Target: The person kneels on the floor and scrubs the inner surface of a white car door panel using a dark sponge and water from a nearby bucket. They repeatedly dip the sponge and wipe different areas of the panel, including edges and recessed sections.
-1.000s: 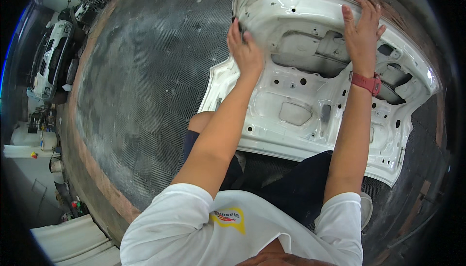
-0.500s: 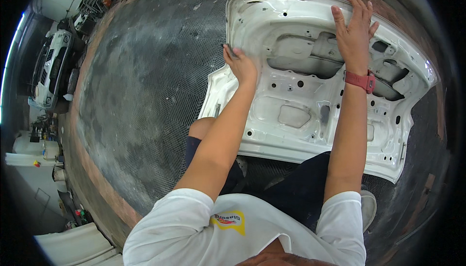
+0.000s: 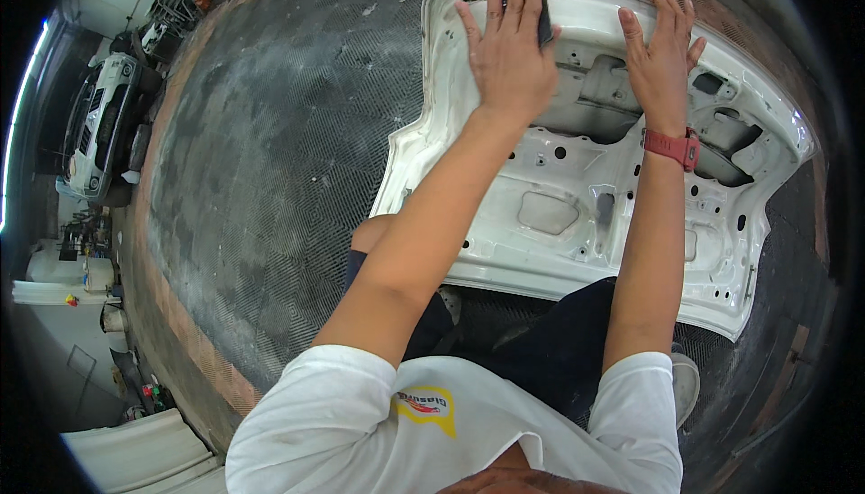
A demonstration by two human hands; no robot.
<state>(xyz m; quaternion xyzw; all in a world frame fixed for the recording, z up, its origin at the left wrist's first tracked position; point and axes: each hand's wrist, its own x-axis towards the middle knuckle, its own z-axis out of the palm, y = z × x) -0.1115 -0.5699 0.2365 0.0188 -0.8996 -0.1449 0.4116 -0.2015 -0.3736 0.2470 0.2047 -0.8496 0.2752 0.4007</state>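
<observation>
A white car trunk lid point(image 3: 487, 269) lies with its inner side up in front of me, its holes and recesses showing. My left hand point(image 3: 512, 66) is stretched over its far left edge, fingers lying along a dark grey abrasive pad point(image 3: 545, 23). That pad is pressed between the hand and the lid's rim, and part of it is hidden under the fingers. On the far edge farther right rests my right hand point(image 3: 660, 57), fingers spread and thumb apart, with no tool showing in it. A red watch point(image 3: 671, 147) is strapped round the right wrist.
Black textured matting point(image 3: 279, 160) covers the floor, bordered by a reddish strip point(image 3: 194, 327). My knees are close to the lid's near edge. A white car point(image 3: 97, 129) stands at the far left, with metal parts point(image 3: 171, 12) piled beyond it.
My left hand has moved away from me and to the right with the pad, from the lid's left edge to its far edge. The right hand stays in place.
</observation>
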